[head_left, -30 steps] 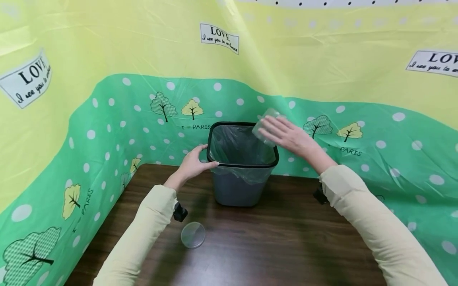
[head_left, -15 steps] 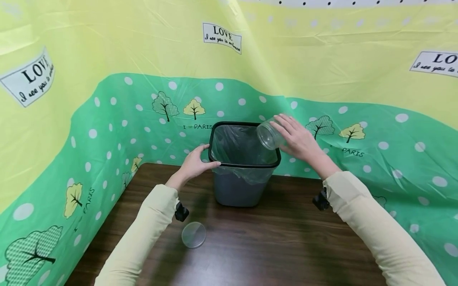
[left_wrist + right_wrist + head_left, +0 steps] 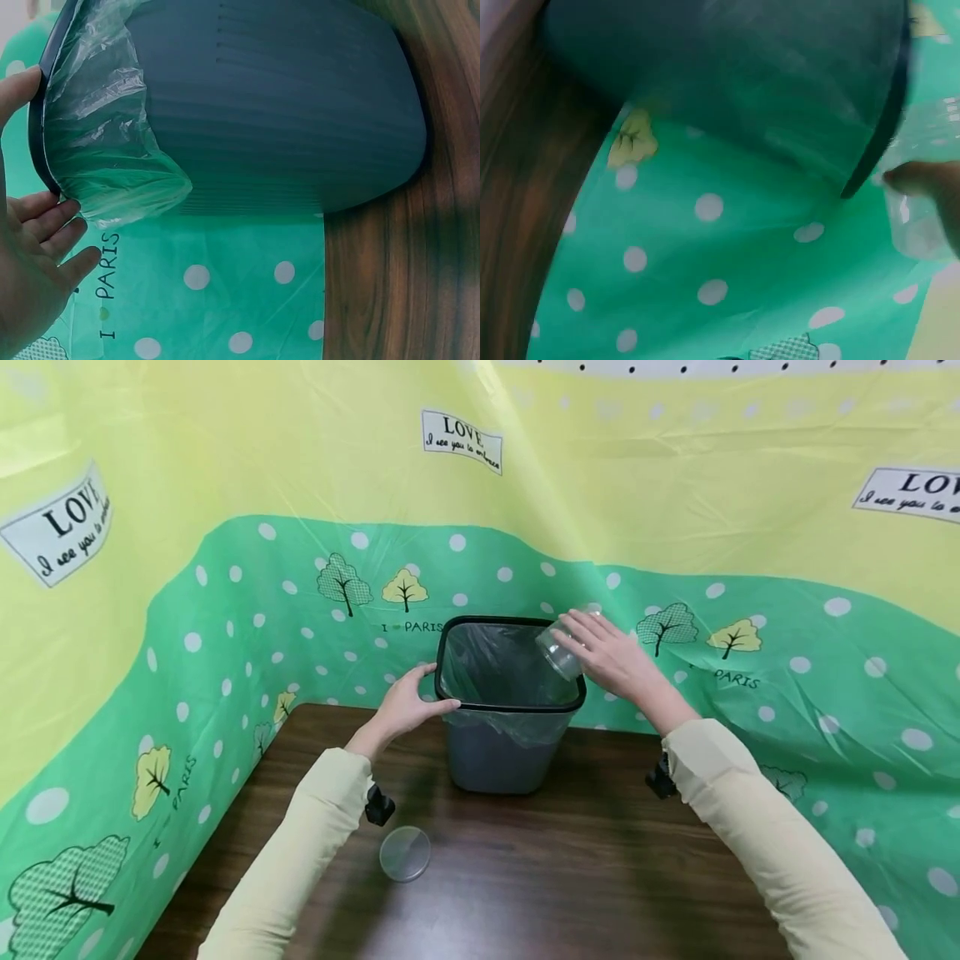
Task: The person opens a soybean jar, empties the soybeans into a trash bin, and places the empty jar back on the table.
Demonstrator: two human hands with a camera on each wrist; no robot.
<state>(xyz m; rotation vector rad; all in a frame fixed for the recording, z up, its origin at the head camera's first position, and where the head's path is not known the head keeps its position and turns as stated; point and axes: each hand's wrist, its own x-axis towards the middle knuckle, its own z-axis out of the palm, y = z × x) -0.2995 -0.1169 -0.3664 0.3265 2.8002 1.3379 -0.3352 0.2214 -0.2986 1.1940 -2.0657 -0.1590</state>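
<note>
A grey trash can (image 3: 502, 756) with a black rim and a clear plastic liner (image 3: 480, 652) stands on the table. My left hand (image 3: 405, 702) holds its rim at the left side, thumb on the front edge and fingers farther back along the side; the left wrist view shows the fingertips (image 3: 69, 206) against the lined rim. My right hand (image 3: 611, 656) grips a clear jar (image 3: 558, 653), tilted mouth-down over the can's right side. No contents can be made out in the jar. In the right wrist view, the jar (image 3: 915, 225) is partly cut off.
A clear round lid (image 3: 405, 854) lies on the dark wooden table (image 3: 570, 877), near my left forearm. A green and yellow printed cloth (image 3: 750, 635) hangs close behind the can and along the left side.
My right hand shakes the jar over the can: it swings slightly right with the mouth showing, then back left with it tipped lower. My left hand keeps its place on the rim.
</note>
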